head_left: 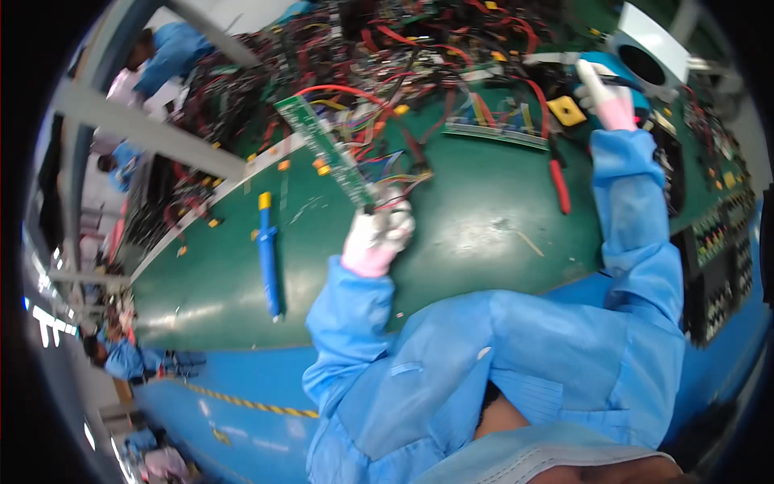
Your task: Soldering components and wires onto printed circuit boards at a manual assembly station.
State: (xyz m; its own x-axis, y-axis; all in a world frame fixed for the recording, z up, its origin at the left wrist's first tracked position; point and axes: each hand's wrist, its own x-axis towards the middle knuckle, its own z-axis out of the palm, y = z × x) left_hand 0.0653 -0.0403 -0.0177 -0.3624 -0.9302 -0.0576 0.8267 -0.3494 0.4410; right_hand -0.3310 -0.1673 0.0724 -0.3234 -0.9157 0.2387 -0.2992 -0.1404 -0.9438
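Note:
My left hand (380, 235), in a white glove with a pink cuff, is closed round the lower end of a long narrow green circuit board (322, 151). The board is tilted up and to the left above the green table, and thin coloured wires hang beside its held end. At the far right, my gloved right hand (605, 94) is stretched out in front of a teal device (610, 66) with a white panel (651, 44). Its index finger is extended and the other fingers are partly bent. Whether it touches the device I cannot tell.
A blue tool with a yellow end (268, 256) lies on the green table (210, 278). A red-handled tool (559, 187), another long board (496, 135) and a yellow block (567, 111) lie farther right. Tangled wires (371, 60) cover the back. Black racks of boards (717, 270) stand right.

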